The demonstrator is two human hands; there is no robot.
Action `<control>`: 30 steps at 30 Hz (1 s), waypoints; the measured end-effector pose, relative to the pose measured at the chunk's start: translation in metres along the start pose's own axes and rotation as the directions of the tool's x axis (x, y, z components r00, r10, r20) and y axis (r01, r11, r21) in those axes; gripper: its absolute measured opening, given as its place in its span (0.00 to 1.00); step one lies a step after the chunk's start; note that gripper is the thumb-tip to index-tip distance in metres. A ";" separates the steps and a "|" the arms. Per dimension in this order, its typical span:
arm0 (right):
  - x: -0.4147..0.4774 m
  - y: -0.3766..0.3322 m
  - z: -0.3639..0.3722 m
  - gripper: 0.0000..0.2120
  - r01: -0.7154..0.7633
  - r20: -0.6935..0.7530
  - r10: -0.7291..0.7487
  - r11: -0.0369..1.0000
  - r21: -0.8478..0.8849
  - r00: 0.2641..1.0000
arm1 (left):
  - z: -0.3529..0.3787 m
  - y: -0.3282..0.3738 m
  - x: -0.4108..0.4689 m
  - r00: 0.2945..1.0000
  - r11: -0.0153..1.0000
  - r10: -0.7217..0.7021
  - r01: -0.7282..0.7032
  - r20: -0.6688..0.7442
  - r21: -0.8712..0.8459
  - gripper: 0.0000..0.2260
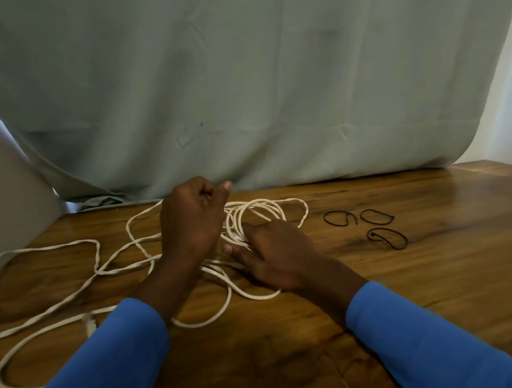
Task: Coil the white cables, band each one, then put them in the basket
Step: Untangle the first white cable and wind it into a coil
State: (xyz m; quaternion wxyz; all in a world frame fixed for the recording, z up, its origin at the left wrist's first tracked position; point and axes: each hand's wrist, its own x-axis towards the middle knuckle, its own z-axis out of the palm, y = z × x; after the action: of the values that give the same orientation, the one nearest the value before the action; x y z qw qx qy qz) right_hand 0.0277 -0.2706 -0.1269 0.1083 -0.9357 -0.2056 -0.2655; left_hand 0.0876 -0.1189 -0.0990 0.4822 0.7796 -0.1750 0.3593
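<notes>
We looked down on a grey-green cloth (pixel 267 81) that hung as a backdrop and filled the upper half of the frame, its lower edge meeting the far side of a brown wooden table (pixel 434 285). The table took up the lower half. From the bottom edge two blue sleeves rose toward the centre, the left sleeve (pixel 94 378) and the right sleeve (pixel 440 342).

The white cables (pixel 47 248) lay on the table. They sprawled in loose loops across the left and centre of the frame and gathered into a tighter bunch of rings just right of centre, between and behind the hands.

The left hand (pixel 192 220) was raised above the table at centre, with its fingers curled and its thumb pointing right. Strands ran in behind it, and we could not tell whether it gripped any of them. The right hand (pixel 274 255) lay low on the table just to the right and below. Its thumb and fingers pinched strands at the near side of the bunched rings.

Three black bands (pixel 340 218) lay on bare wood right of centre, apart from the cables. Two sat side by side and the third lay below them.

A pale connector plug (pixel 90 321) lay at lower left, just beside the left sleeve. Any marking on it was too blurred for us to read.
</notes>
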 end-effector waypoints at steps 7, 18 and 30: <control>-0.003 0.002 0.004 0.16 0.006 0.058 -0.006 1.000 -0.001 0.998 | 0.011 0.003 -0.007 0.956 0.943 -0.215 0.256 0.202 -0.211 0.22; -0.002 0.005 -0.001 0.15 -0.044 0.012 0.043 0.995 0.085 0.999 | -0.001 0.008 -0.007 0.951 0.933 -0.124 0.208 0.283 -0.293 0.10; -0.003 0.013 -0.008 0.16 -0.269 0.152 0.222 0.825 0.498 0.963 | 0.006 0.020 -0.016 0.903 0.804 -0.209 0.377 0.375 -0.460 0.04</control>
State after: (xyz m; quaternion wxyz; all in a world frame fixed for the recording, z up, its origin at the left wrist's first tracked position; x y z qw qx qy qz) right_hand 0.0274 -0.2853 -0.1231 0.3781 -0.9019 -0.1513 -0.1439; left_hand 0.0670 -0.1350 -0.0999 0.6925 0.6826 -0.2141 0.0930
